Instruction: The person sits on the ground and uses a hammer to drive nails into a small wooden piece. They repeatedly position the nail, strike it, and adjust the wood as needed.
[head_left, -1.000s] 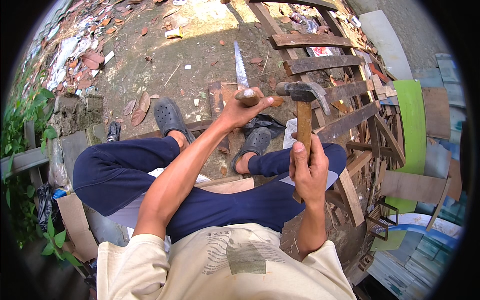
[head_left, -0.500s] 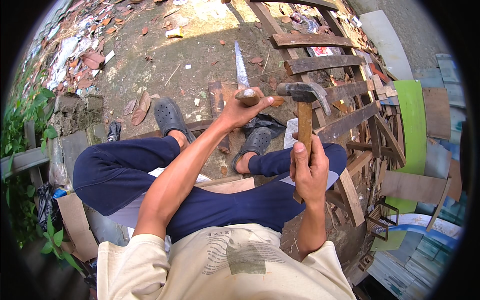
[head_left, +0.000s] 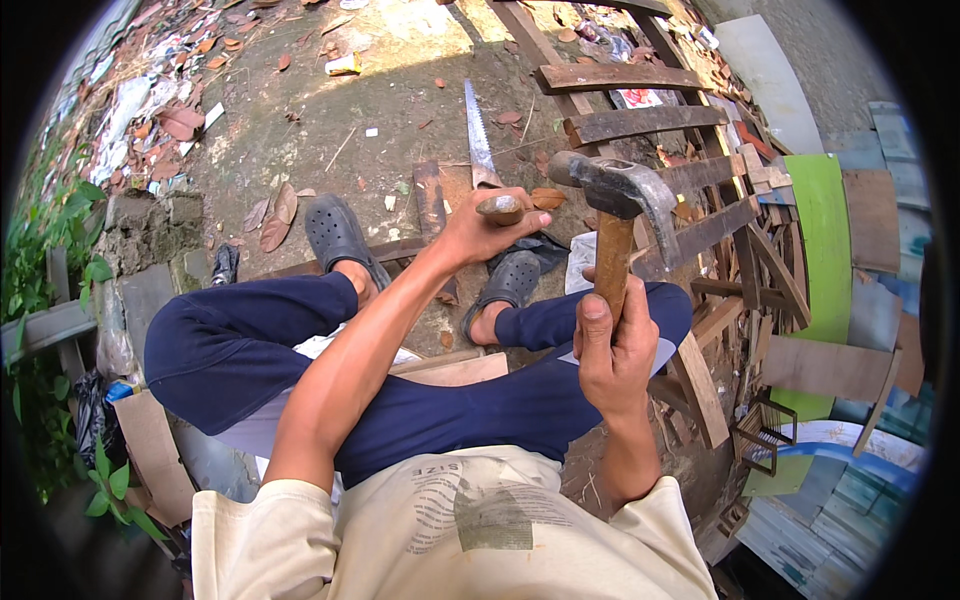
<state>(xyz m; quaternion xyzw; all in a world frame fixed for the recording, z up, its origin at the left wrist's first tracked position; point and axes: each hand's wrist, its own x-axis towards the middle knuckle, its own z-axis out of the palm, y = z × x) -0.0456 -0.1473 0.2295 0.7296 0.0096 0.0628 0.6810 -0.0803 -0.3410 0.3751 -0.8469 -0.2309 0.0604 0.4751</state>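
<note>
My left hand [head_left: 480, 232] is closed around a brown wooden piece [head_left: 500, 209], whose rounded end points up toward me. Its lower part is hidden by my fingers. Just beyond that hand extends a saw [head_left: 477, 125] with a toothed metal blade. The saw's near end passes behind the hand, and I cannot tell whether it joins the wooden piece. My right hand [head_left: 618, 340] grips a claw hammer [head_left: 614, 240] by its wooden handle, above my right knee. The hammer stands upright, its dark metal head raised to the right of my left hand, apart from the wooden piece.
A slatted wooden frame [head_left: 640, 125] leans at the right, with loose boards and a green panel [head_left: 818, 270] past it. A cut board [head_left: 455, 370] lies between my legs. Grey clogs [head_left: 345, 240] are on my feet. Leaves and litter [head_left: 125, 125] cover the far left.
The hammer head has come closer to me and looks larger, tilting a little to the right. My left hand and the wooden piece sit slightly lower.
</note>
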